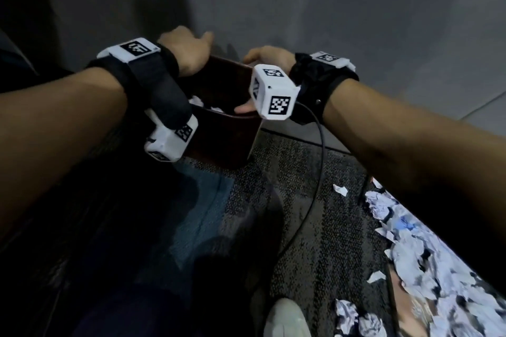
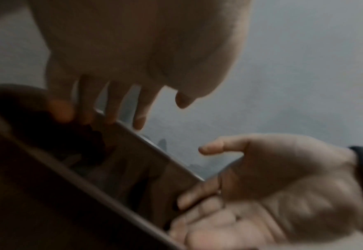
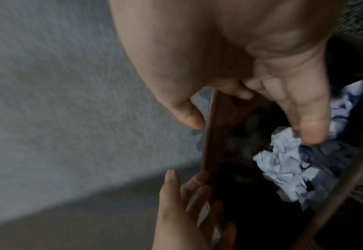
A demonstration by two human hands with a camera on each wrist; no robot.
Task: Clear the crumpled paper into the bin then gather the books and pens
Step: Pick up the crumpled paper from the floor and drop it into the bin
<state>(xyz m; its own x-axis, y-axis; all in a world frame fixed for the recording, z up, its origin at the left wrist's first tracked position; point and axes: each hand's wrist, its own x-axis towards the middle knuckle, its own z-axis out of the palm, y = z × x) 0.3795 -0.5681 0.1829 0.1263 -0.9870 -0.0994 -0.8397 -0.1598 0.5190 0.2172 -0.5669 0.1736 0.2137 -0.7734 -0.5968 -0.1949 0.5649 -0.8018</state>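
Observation:
A dark brown bin [image 1: 227, 131] stands on the carpet against a grey wall, with crumpled paper [image 1: 197, 102] inside it. My left hand [image 1: 186, 49] reaches over its far left corner; in the left wrist view its fingers [image 2: 112, 108] are straight, with their tips on the far rim of the bin [image 2: 47, 186]. My right hand [image 1: 268, 59] is at the right end. In the right wrist view this hand [image 3: 251, 101] pinches the bin wall [image 3: 225, 126], one digit outside and the others inside above the paper [image 3: 287, 169]. No books or pens are in view.
A large heap of crumpled paper [image 1: 427, 249] lies at the lower right, with loose scraps beside it. A black cable [image 1: 315, 186] hangs from my right wrist across the patterned carpet [image 1: 287, 213]. My pale shoe [image 1: 284, 317] is at the bottom edge.

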